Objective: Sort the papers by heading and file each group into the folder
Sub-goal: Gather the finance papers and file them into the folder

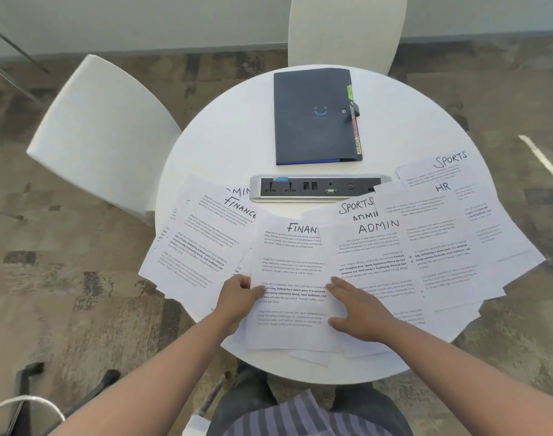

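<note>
Head view, one frame.

1. Round white table [225,146], carries all items below.
2. Socket strip [316,187], silver w/ dark face, set in the tabletop beyond both hands; its right end is covered by the HR sheet [426,215].
3. Two white chairs: one [92,130] far left of left hand, one [347,26] at the far side, behind the folder.
4. Patterned carpet [64,294] all round.
5. Folder [313,116], dark, closed, lies flat beyond the socket strip, well apart from both hands. Coloured index tabs stick out at its right edge; contents not visible.
6. Papers, fanned and overlapping betw. hands and strip. Headings readable: FINANCE sheet [206,240] left of left hand; second "FINAN…" sheet [287,278] betw. the hands, heading partly covered by the ADMIN sheet [372,256]; SPORTS sheet [354,207] peeking above ADMIN; another SPORTS sheet [432,171] far right, beyond right hand.
7. Left hand [237,297]: pinches left edge of the middle finance sheet, thumb on top.
8. Right hand [360,309]: fingers straight, spread, resting flat on the ADMIN sheet, near the middle sheet's right edge. Hands apart.
</note>
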Demonstrator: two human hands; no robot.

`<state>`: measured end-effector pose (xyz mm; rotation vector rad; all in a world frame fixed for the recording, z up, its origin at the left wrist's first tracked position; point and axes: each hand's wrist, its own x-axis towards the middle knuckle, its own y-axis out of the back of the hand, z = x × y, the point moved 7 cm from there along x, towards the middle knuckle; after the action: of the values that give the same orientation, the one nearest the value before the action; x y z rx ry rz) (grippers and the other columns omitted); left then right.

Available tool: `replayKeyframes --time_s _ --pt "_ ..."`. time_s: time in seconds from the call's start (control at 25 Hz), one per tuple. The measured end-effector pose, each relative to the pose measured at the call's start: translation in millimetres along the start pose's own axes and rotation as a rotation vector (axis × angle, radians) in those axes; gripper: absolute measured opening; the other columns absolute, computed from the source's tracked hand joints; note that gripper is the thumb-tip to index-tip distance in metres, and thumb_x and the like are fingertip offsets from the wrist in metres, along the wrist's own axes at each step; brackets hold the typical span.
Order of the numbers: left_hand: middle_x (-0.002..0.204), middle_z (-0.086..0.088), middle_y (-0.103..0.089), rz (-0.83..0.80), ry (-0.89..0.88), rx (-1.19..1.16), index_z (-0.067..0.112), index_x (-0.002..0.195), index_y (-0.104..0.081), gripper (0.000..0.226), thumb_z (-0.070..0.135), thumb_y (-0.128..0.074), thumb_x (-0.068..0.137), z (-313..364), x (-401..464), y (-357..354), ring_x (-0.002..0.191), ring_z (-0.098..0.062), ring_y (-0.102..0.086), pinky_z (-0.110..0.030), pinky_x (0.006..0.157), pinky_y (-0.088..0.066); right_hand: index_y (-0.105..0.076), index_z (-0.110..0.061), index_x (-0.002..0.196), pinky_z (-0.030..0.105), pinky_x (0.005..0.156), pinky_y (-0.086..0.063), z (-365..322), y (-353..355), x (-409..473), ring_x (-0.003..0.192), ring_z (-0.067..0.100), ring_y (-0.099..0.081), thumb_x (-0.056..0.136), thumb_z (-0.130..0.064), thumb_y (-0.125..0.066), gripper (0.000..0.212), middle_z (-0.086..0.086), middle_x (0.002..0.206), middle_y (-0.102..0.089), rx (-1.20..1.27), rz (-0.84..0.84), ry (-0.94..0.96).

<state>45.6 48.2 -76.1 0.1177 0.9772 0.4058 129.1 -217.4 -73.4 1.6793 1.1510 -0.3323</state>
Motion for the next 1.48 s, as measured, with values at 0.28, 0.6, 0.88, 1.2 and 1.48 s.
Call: replayKeyframes --time_s 0.28,0.6,0.88,1.2,1.48 --pt "0.089 -0.001 -0.076 0.054 -0.235 0.287 0.014 0.098 -0.071 0.01 0.023 -0.067 0.097 35.4 -21.2 -2.0 0.083 -0.025 -0.073 -0.043 0.077 -0.061 -0.017 -0.028 0.164 0.029 0.12 -0.025 1.9 3.1 -0.4 0.154 0.008 -0.021 0.095 -0.043 -0.063 0.085 -0.018 0.171 -0.002 0.031 -0.038 0.0" --pt "0.067 0.002 -0.063 0.216 -0.428 0.532 0.019 0.077 -0.061 0.028 0.023 -0.056 0.104 111.4 -60.6 48.1 0.057 -0.017 -0.055 -0.028 0.05 -0.038 -0.019 -0.029 0.164 0.032 0.121 -0.028 4.9 -1.5 -3.5 0.154 0.008 -0.021 0.094 -0.046 -0.061 0.083 -0.021 0.17 0.001 0.051 -0.056 -0.014" --pt "0.082 -0.002 -0.079 0.111 -0.413 0.181 0.014 0.094 -0.073 0.019 0.02 -0.059 0.104 120.2 -66.1 78.3 0.07 -0.016 -0.075 -0.024 0.055 -0.055 -0.038 -0.021 0.155 0.039 0.112 -0.041 -19.9 30.4 -7.2 0.139 0.016 -0.048 0.091 -0.048 -0.072 0.078 -0.006 0.152 -0.049 0.936 0.151 -0.154" --pt "0.107 -0.015 -0.078 -0.168 -0.226 -0.133 0.002 0.12 -0.067 0.02 0.009 -0.059 0.103 69.5 -50.9 26.6 0.1 -0.034 -0.076 -0.053 0.089 -0.06 -0.069 -0.014 0.121 0.048 0.091 -0.06 -31.6 28.7 -30.0 0.104 0.026 -0.075 0.102 -0.01 -0.059 0.021 0.002 0.11 -0.079 1.319 0.153 -0.184" --pt "0.084 -0.016 -0.077 -0.106 -0.203 -0.007 0.001 0.106 -0.067 0.012 0.004 -0.07 0.094 47.6 -42.7 -14.3 0.074 -0.025 -0.071 -0.03 0.07 -0.06 -0.071 -0.015 0.113 0.031 0.061 -0.056 34.9 34.8 -59.2 0.094 0.023 -0.076 0.104 -0.013 -0.057 0.017 0.001 0.106 -0.08 1.229 0.346 -0.301"
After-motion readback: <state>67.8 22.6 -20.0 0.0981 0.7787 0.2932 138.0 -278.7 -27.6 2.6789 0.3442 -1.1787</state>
